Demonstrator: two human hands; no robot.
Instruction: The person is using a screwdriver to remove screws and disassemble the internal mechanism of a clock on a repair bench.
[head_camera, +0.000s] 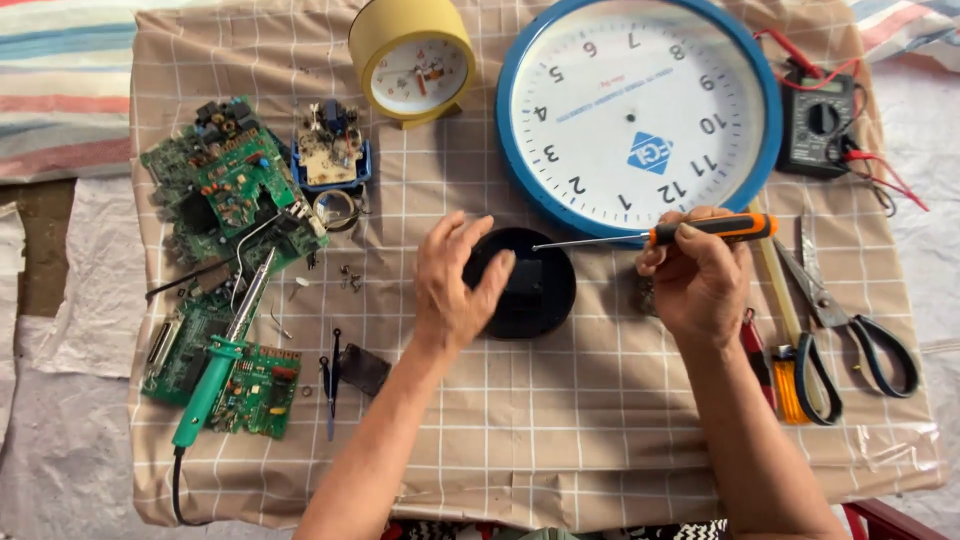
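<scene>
Left hand (452, 285) spread open over round black clock part (528, 285) mid-frame, right hand (697, 278) gripping orange screwdriver (655, 235), tip touching it, blue wall clock (640, 110) just above

Bright, even daylight, soft and diffuse. Only faint, short shadows under the hands and tools. Mild glare on the big clock face (638, 112) and on the plastic sheet (60, 300). Sharp focus throughout; slight bending toward the corners.
</scene>
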